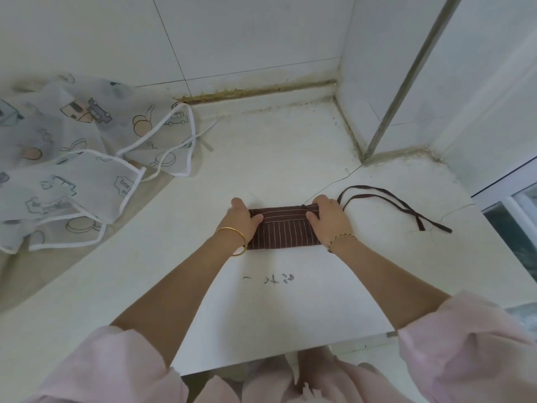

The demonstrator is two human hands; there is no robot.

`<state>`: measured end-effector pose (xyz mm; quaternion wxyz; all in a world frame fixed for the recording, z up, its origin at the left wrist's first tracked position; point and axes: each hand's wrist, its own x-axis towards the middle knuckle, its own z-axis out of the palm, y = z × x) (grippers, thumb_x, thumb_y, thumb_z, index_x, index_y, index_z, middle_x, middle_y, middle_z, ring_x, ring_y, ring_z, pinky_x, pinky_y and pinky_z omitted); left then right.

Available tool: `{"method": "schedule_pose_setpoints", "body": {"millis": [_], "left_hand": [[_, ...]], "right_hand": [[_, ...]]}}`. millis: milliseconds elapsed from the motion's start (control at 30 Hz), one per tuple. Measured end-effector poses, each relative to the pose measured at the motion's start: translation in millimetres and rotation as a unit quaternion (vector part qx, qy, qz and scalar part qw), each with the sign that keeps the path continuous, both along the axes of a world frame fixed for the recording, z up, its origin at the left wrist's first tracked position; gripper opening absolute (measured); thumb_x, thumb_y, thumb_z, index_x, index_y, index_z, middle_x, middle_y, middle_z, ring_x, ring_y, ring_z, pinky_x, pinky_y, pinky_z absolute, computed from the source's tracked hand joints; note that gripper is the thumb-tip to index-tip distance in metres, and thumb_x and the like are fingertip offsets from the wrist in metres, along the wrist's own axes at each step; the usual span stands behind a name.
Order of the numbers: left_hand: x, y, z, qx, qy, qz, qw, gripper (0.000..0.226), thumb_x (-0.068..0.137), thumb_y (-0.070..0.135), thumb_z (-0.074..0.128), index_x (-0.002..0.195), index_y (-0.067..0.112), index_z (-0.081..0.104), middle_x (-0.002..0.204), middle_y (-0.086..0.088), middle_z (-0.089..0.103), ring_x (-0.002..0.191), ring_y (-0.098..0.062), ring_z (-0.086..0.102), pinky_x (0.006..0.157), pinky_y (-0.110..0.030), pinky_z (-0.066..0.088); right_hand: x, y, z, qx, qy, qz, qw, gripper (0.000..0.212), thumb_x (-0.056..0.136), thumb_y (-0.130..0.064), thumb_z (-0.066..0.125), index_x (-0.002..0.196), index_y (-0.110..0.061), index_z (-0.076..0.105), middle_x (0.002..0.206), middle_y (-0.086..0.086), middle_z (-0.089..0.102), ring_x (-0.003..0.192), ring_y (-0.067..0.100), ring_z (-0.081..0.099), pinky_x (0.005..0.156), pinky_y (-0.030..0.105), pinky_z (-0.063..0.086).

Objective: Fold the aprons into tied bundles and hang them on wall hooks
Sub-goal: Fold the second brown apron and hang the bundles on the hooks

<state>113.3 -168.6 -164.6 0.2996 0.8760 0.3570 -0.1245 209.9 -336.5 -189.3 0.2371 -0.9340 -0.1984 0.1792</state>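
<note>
A brown striped apron (283, 228) lies folded into a small rectangle on the white counter (290, 301), partly rolled at its far edge. My left hand (242, 218) grips its left end, fingers over the far edge and thumb on top. My right hand (328, 215) grips its right end the same way. The apron's brown ties (395, 206) trail loose to the right across the counter. A second apron (81, 158), white with cartoon prints and white edging, lies spread and crumpled at the left.
Tiled walls (247, 39) close the back and right of the counter, with a metal corner strip (406, 82). A window frame (511, 193) sits at the right edge. Handwritten marks (270, 279) are on the counter near me. No hooks are in view.
</note>
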Motion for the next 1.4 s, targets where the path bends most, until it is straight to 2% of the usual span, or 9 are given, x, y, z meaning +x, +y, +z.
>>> {"method": "schedule_pose_setpoints", "body": {"millis": [67, 133, 233, 467, 600, 767, 933, 1133, 1400], "left_hand": [[6.9, -12.2, 0.1, 0.215, -0.115, -0.096, 0.965, 0.031, 0.087, 0.011, 0.056, 0.116, 0.002, 0.049, 0.110, -0.015, 0.053, 0.100, -0.034, 0.054, 0.078, -0.039, 0.045], [18.0, -26.1, -4.0, 0.258, -0.216, -0.227, 0.914, 0.036, 0.082, 0.004, 0.054, 0.119, 0.003, 0.056, 0.117, -0.016, 0.056, 0.108, -0.036, 0.054, 0.086, -0.042, 0.046], [28.2, -42.7, -16.8, 0.189, -0.042, -0.324, 0.926, 0.045, 0.099, 0.023, 0.036, 0.142, 0.010, 0.032, 0.143, -0.009, 0.036, 0.129, -0.028, 0.036, 0.105, -0.039, 0.030], [51.9, -37.3, -6.8, 0.115, 0.095, -0.241, 0.959, 0.048, 0.090, 0.031, 0.059, 0.128, 0.007, 0.041, 0.125, -0.014, 0.048, 0.116, -0.030, 0.046, 0.093, -0.040, 0.041], [56.9, -34.4, 3.8, -0.024, 0.127, -0.205, 0.970, 0.048, 0.088, 0.026, 0.063, 0.128, 0.006, 0.045, 0.124, -0.011, 0.052, 0.112, -0.028, 0.052, 0.089, -0.034, 0.045], [58.6, -29.5, 20.9, -0.201, 0.101, -0.128, 0.966, 0.040, 0.085, 0.012, 0.065, 0.123, 0.007, 0.054, 0.123, -0.012, 0.058, 0.111, -0.031, 0.056, 0.098, -0.043, 0.046], [60.0, -22.7, 33.1, -0.202, 0.059, -0.065, 0.975, 0.032, 0.082, 0.012, 0.059, 0.114, 0.011, 0.055, 0.108, -0.008, 0.056, 0.100, -0.027, 0.056, 0.087, -0.037, 0.049], [57.3, -11.5, 42.5, -0.239, 0.014, 0.023, 0.971, 0.024, 0.090, 0.022, 0.056, 0.106, 0.004, 0.056, 0.105, -0.012, 0.061, 0.093, -0.026, 0.059, 0.086, -0.035, 0.050], [56.3, -22.0, 39.3, -0.334, -0.079, 0.212, 0.915, 0.039, 0.084, 0.012, 0.064, 0.120, 0.008, 0.052, 0.114, -0.013, 0.062, 0.100, -0.028, 0.061, 0.082, -0.044, 0.055]], "right_hand": [[-3.6, 2.0, -0.6, -0.007, -0.015, -0.006, 1.000, 0.028, 0.096, -0.024, 0.047, 0.117, -0.005, 0.045, 0.114, 0.014, 0.049, 0.094, 0.030, 0.054, 0.075, 0.035, 0.045], [-3.2, 4.1, 0.1, -0.017, -0.022, -0.004, 1.000, 0.027, 0.095, -0.024, 0.050, 0.114, -0.005, 0.045, 0.112, 0.015, 0.050, 0.093, 0.031, 0.055, 0.075, 0.035, 0.044], [3.1, 5.4, -1.4, -0.012, 0.011, -0.005, 1.000, 0.031, 0.092, -0.026, 0.056, 0.113, -0.005, 0.047, 0.109, 0.017, 0.052, 0.095, 0.031, 0.054, 0.077, 0.034, 0.043], [16.7, -20.2, 10.3, 0.178, 0.077, -0.141, 0.971, 0.020, 0.091, -0.012, 0.052, 0.110, -0.008, 0.056, 0.094, 0.008, 0.057, 0.085, 0.021, 0.055, 0.075, 0.027, 0.043], [16.9, -54.5, 1.9, 0.220, 0.052, -0.222, 0.949, 0.029, 0.082, 0.002, 0.040, 0.093, -0.020, 0.054, 0.091, 0.005, 0.055, 0.085, 0.032, 0.059, 0.078, 0.043, 0.050], [11.5, -58.3, 1.8, 0.173, 0.082, -0.083, 0.978, 0.044, 0.083, 0.008, 0.046, 0.114, -0.021, 0.059, 0.115, -0.006, 0.047, 0.079, 0.017, 0.054, 0.080, 0.030, 0.047], [23.3, -45.1, 8.8, 0.047, -0.067, -0.027, 0.996, 0.011, 0.087, -0.014, 0.060, 0.096, -0.013, 0.067, 0.110, 0.001, 0.053, 0.090, 0.020, 0.054, 0.078, 0.032, 0.048], [27.0, -34.2, 33.3, -0.103, -0.240, 0.014, 0.965, 0.023, 0.092, -0.035, 0.054, 0.094, -0.014, 0.064, 0.096, 0.001, 0.059, 0.104, 0.025, 0.047, 0.084, 0.035, 0.036], [-5.0, -12.5, 64.5, -0.020, -0.108, 0.059, 0.992, 0.030, 0.099, -0.036, 0.039, 0.096, -0.011, 0.055, 0.083, 0.007, 0.063, 0.078, 0.028, 0.057, 0.062, 0.029, 0.038]]}}
